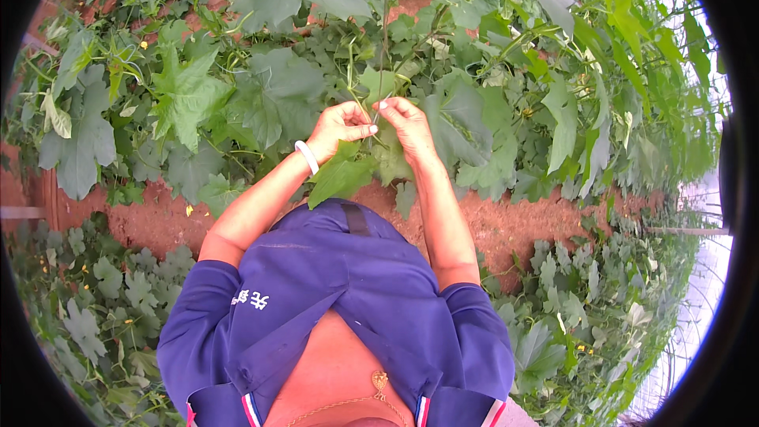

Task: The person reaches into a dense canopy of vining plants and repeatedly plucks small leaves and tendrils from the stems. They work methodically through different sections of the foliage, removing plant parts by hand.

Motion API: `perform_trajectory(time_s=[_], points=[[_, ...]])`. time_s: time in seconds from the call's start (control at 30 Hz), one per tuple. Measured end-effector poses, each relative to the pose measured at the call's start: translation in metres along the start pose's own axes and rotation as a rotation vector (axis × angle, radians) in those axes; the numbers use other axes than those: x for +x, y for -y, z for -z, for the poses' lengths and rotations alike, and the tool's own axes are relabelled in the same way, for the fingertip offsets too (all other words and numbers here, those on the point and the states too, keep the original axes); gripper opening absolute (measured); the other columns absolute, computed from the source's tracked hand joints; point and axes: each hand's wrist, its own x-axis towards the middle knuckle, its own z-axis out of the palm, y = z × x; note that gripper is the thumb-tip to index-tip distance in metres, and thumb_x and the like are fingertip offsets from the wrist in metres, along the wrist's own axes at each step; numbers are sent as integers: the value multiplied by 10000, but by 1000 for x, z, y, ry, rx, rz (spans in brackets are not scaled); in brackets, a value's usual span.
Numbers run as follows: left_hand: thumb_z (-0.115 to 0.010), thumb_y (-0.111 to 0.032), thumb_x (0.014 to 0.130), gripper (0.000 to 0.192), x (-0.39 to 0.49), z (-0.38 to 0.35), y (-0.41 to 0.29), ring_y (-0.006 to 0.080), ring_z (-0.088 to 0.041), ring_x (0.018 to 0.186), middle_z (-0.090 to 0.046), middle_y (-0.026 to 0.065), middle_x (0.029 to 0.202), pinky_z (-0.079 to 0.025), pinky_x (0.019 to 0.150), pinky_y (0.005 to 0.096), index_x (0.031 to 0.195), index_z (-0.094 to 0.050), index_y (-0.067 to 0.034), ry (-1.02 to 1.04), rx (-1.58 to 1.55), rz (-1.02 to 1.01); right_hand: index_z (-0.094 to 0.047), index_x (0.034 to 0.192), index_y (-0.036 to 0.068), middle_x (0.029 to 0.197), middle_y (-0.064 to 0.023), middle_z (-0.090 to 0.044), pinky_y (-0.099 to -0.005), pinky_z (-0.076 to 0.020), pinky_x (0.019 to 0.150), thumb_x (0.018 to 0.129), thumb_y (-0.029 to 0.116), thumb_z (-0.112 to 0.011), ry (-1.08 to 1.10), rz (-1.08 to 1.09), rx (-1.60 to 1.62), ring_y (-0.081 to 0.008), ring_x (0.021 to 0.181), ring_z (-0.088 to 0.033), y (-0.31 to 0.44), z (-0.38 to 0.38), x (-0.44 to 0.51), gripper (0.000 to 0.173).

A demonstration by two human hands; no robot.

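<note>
My left hand (341, 129), with a white bracelet (306, 157) at the wrist, pinches a thin green vine stem (359, 99) near a dark string. Close beside it, my right hand (405, 124) has its thumb and forefinger closed on the hanging dark string (383, 41), which runs up out of view. The fingertips of both hands almost meet. A bright green lobed leaf (343, 175) hangs just below my left hand. Behind the fingers, a smaller pale leaf (378, 84) stands by the string. Exactly how stem and string cross between the fingertips is too small to tell.
Dense lobed-leaf vines (278, 92) fill the area ahead and to both sides. A strip of reddish bare soil (510, 219) runs across in front of me, with more low plants (89, 320) behind at both sides. Pale sheeting with curved lines (691, 302) borders the far right.
</note>
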Motion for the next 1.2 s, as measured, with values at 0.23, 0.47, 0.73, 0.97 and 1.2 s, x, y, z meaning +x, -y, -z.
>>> perform_trajectory(time_s=[0.23,0.47,0.73,0.97,1.2], points=[[-797,-132,868,153,-8,-7,-3,63,-577,746,-670,-18,826,-477,690,235,886,-664,-60,-56,236,-88,-595,1102,80,946,-90,-678,-383,-591,796,1028,232,-591,-104,441,895,-194,827,-665,44,66,7,169],[-767,-108,880,187,-10,-9,2,84,-564,730,-610,-2,770,-480,672,278,848,-598,-35,-49,417,-77,-607,1285,33,942,-45,-665,-268,-536,620,943,353,-717,149,-101,-73,-111,677,-617,51,10,10,482],[-735,-26,837,178,-16,15,42,179,-617,722,-582,84,795,-500,680,333,887,-565,-10,-66,765,-198,-649,1108,40,860,7,-672,-232,-458,577,926,376,-739,-46,-150,-393,-73,631,-549,-10,-19,45,393],[-739,-13,825,217,-27,37,63,158,-641,776,-620,63,857,-513,691,318,1008,-622,-18,-43,774,-191,-686,1021,73,804,33,-642,-216,-430,609,922,304,-757,8,3,-117,-56,665,-536,-43,-30,40,261],[-754,-166,887,305,-3,63,15,70,-586,809,-675,22,992,-490,737,244,1166,-703,-55,-170,257,7,-740,1008,67,896,52,-619,-218,-461,695,939,171,-738,63,186,-310,-54,776,-572,-32,-29,40,125]])
